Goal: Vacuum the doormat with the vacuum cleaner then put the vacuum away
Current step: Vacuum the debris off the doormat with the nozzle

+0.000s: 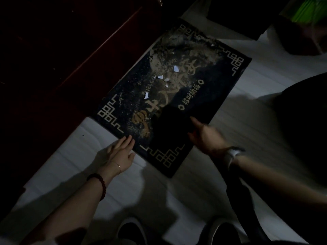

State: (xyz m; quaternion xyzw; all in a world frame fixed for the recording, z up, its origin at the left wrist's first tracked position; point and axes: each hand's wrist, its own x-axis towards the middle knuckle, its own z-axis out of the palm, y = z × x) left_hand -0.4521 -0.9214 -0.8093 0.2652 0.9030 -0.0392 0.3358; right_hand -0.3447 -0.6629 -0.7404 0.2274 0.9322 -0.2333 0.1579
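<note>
Pale flooring point(177, 200) is lying dim under a dark doormat point(212, 71) at frame centre. Left hand point(118, 154) is pressing flat, fingers straight, on its lower-left edge; right hand point(205, 137) is hovering spread, blurred. Paper scraps point(175, 68) could scatter if the mat shifts. "WELCO…" is showing partly; no vacuum visible.

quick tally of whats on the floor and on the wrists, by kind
doormat: 1
white paper scraps on the mat: about 7
hands: 2, left hand, right hand
bead bracelet: 1
watch: 1
total: about 12
</note>
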